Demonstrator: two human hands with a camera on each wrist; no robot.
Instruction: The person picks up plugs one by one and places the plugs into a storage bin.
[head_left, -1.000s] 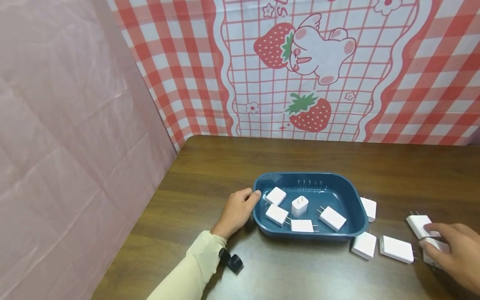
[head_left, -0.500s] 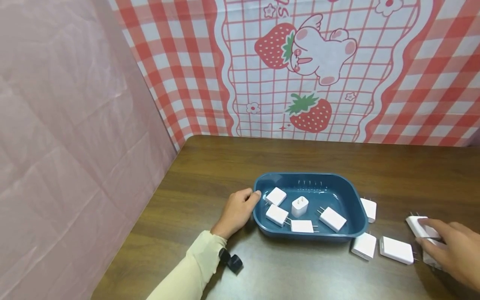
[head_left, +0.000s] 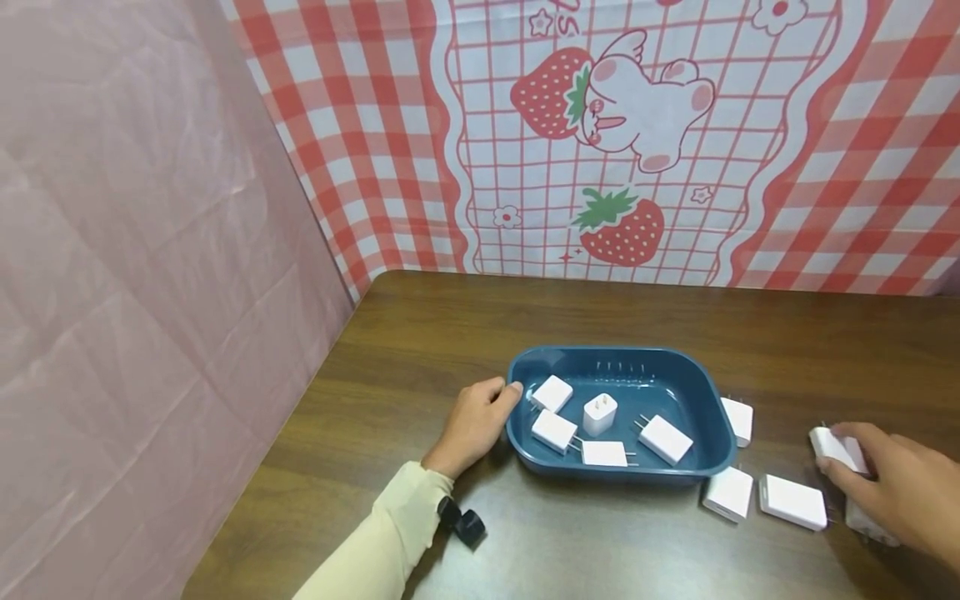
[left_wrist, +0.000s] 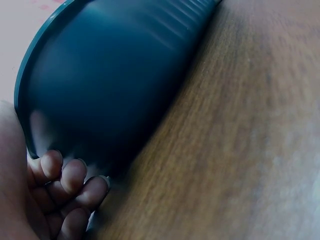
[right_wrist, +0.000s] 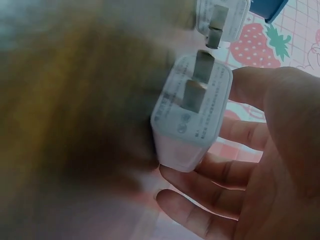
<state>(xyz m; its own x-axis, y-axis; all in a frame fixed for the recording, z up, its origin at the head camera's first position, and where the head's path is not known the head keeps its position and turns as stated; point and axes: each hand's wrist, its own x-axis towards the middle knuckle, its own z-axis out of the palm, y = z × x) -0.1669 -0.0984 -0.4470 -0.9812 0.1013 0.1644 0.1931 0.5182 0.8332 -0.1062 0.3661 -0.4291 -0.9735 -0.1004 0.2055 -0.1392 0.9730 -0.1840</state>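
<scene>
A deep blue tray point(head_left: 622, 475) holds several white phone charger plugs, one of them a charger standing prongs up point(head_left: 599, 414). My left hand point(head_left: 474, 417) grips the tray's left end, thumb over the rim; in the left wrist view its curled fingers point(left_wrist: 73, 176) lie against the outer wall. On the right, my right hand point(head_left: 896, 483) pinches a white charger point(head_left: 843, 450) between thumb and index finger, its prongs pointing away. Under that hand lies another charger point(head_left: 866, 525), partly hidden; its two prongs and printed face point(right_wrist: 192, 107) fill the middle of the right wrist view.
Between tray and right hand lie three more chargers: one at the tray's right wall point(head_left: 738, 421), one at its front corner point(head_left: 727, 493) and one flat charger point(head_left: 792, 502). A red checked strawberry cloth point(head_left: 622, 229) hangs behind the brown wooden table point(head_left: 450, 317).
My right hand has shifted slightly left and away, its thumb and index finger moving onto the farther charger's sides. The nearer charger shows more. My left hand and the tray stay put.
</scene>
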